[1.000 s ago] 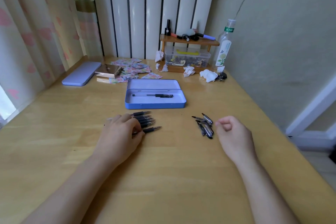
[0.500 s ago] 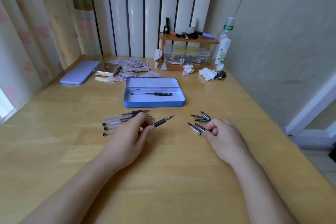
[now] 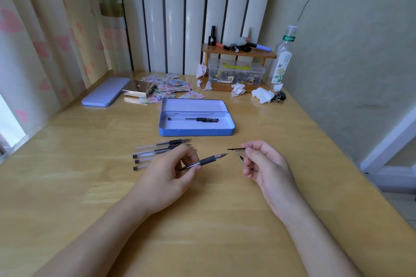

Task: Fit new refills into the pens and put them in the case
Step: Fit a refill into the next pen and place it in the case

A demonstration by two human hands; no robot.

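Note:
My left hand [image 3: 167, 175] grips a clear pen with a black grip [image 3: 208, 160], lifted off the table, its tip pointing right. My right hand [image 3: 264, 164] pinches a pen cap [image 3: 236, 149] whose dark clip sticks out to the left, close to the pen's tip but apart from it. Behind my left hand lie several uncapped pens [image 3: 157, 150] in a row on the wooden table. Further back stands the open blue pen case [image 3: 195, 130] with one capped pen [image 3: 193, 119] inside. The other caps are hidden under my right hand.
A shut lilac case [image 3: 104, 92] lies at the back left beside a gold box [image 3: 138, 90] and scattered stickers [image 3: 171, 87]. A small wooden shelf over a clear plastic box [image 3: 236, 73], a bottle [image 3: 281, 60], crumpled tissues [image 3: 261, 95] and keys sit at the back right by the wall.
My left hand has lifted one pen from the row and turned its tip to the right. My right hand has picked a cap from the pile and raised it toward the pen.

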